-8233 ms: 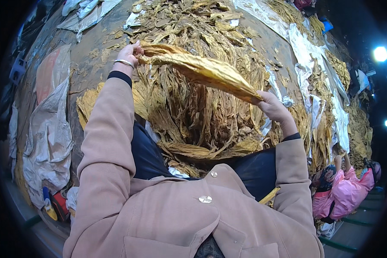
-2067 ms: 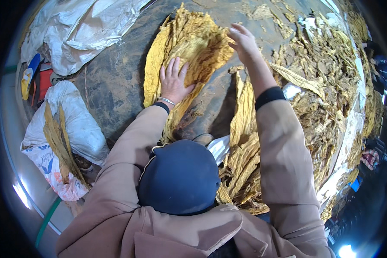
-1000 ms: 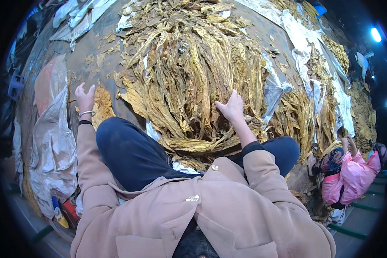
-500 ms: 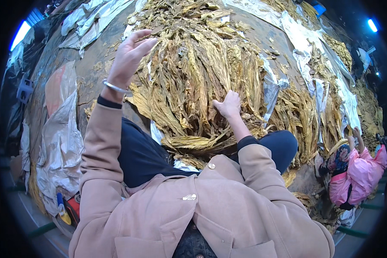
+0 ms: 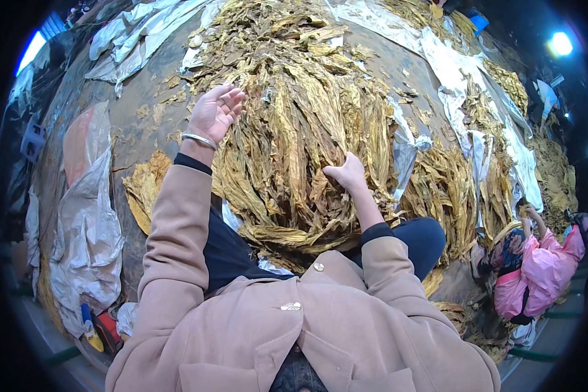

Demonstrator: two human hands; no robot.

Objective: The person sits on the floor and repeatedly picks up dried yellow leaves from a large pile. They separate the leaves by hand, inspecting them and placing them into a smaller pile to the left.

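A broad heap of dried tobacco leaves, yellow and brown, lies before my folded legs, most leaves running lengthwise away from me. My left hand, with a bangle at the wrist, hovers over the heap's left edge. Its palm is turned up, its fingers are loosely spread and nothing is in it. On the heap's right part rests my right hand, thumb stretched out to the left. Its other fingers bend down onto the leaves and seem closed on some; their tips are hidden. A separate tobacco leaf bunch lies left of my left forearm.
Crumpled white sheeting lies at the left, and another white sheet stretches along the right. More tobacco leaves are piled to my right. Beyond them a person in pink sits with both hands at leaves.
My left hand has come nearer and slightly right, its palm turning upward. Its forearm now uncovers the leaf bunch at the left. The right hand stays at the same spot on the heap.
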